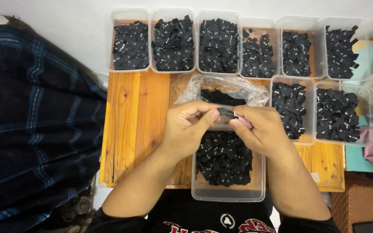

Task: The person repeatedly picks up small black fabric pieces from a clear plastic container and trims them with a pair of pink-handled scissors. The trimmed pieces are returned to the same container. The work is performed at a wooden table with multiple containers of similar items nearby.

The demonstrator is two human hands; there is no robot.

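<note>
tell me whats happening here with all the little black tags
A person sits at a wooden table, pinching one small black label between the fingers of the left hand and right hand. Below the hands is a clear tub of such labels, behind them a crumpled plastic bag holding more. Eight more filled tubs line the back and right.

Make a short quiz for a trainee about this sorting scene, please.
1. True or false: the wooden board carries clear plastic tubs of black labels.
2. What do the left hand and right hand pinch together? A) a black label B) a coin C) a pencil
3. What lies behind the hands, crumpled?

Key: 1 true. 2 A. 3 a clear plastic bag of black labels.
</note>
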